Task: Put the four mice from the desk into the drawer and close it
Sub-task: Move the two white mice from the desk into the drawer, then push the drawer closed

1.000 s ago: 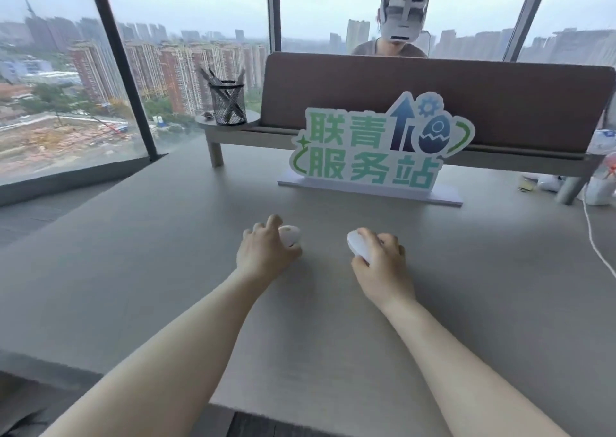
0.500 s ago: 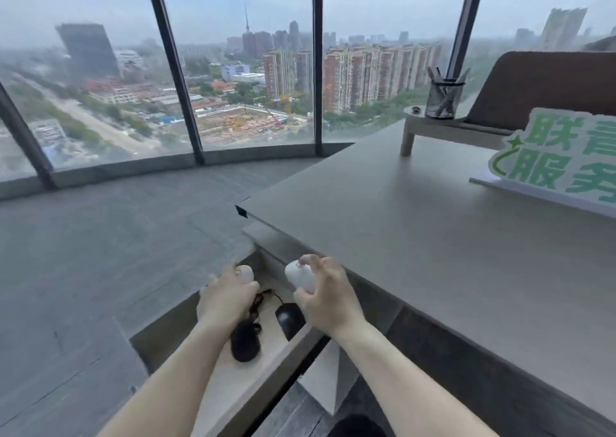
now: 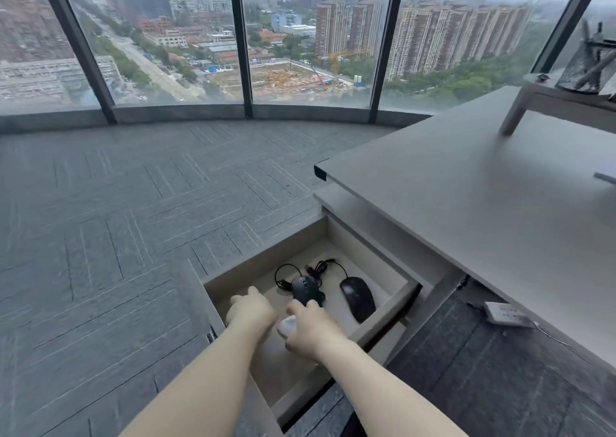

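A: Now, both hands low inside the open drawer (image 3: 383, 298). Right hand (image 3: 311, 331) curls around a white mouse (image 3: 287, 326), fingers wrapped over its top, near the drawer floor. Left hand (image 3: 250, 310) is cupped downward; a pale edge shows under it at the left, likely the other white mouse, but I cannot tell for certain what those fingers enclose.

B: Why set them down at the near end?

A: My judgement: the far half is taken. Black wired mouse (image 3: 305, 290) lies just beyond the right knuckles, its cable (image 3: 283, 274) looped behind it. Second black mouse (image 3: 358, 298) lies to its right, close to the right wall, apart from the first.

B: Room to move?

A: Free floor sits toward the drawer front, under the forearms. Left wall runs just beside the left hand; desk (image 3: 483, 203) edge overhangs the drawer's back, so lifting out means coming toward the body, not upward and away.

B: Snags?

A: Cable loops lie inside the walls, as far as I see. Closing looks unobstructed once both hands let go and clear the rim.
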Motion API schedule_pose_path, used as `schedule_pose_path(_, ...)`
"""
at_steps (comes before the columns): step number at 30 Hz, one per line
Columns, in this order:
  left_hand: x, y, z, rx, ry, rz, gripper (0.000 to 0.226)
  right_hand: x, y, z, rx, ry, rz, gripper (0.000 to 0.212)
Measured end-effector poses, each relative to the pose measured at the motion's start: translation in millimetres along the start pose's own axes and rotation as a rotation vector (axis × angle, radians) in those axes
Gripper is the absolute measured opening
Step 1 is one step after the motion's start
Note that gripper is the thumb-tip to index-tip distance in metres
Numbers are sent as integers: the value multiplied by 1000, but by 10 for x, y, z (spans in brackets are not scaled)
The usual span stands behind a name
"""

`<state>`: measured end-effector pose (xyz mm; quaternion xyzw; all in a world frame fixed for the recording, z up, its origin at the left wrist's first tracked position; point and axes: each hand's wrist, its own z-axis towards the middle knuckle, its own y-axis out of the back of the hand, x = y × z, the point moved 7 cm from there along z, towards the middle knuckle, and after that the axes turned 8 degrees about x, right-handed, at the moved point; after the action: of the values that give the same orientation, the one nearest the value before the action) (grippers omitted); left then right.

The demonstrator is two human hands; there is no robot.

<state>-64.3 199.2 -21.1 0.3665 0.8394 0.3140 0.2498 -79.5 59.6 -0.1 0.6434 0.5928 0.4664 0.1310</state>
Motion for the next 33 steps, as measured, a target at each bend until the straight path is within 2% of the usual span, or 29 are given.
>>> schedule_pose_path(4, 45, -145, 281, 74, 51, 21, 80, 35, -132, 152, 5, -19, -95, 37)
schedule_pose_path(9, 6, -76, 262, 40, 40, 10, 76, -32, -200, 210, 6, -46, -174, 38)
schedule_pose_path(12, -87, 127, 119, -47, -17, 27, 57, -53, -100, 130, -49, -32, -157, 39)
schedule_pose_path(15, -208, 409, -49, -209, -176, -15, 42, -20, 100, -47, -155, 28, -94, 33)
schedule_pose_path(21, -34, 705, -617, -463, -416, -158, 41, 159, 250, -685, -281, 184, 67, 29)
schedule_pose_path(23, 185, 666, -785, -538, -447, -223, 40, 216, 138, -884, -264, 225, 133, 33)
schedule_pose_path(26, 549, 507, -967, -607, -423, -363, 46, 259, -107, -1105, -238, 267, 151, 54)
schedule_pose_path(30, 877, 130, -943, -446, -284, -605, 45, 234, -447, -1313, -208, 271, 132, 83)
schedule_pose_path(33, 949, -56, -764, -393, -298, -674, 44, 159, -611, -1365, -236, 247, 88, 81)
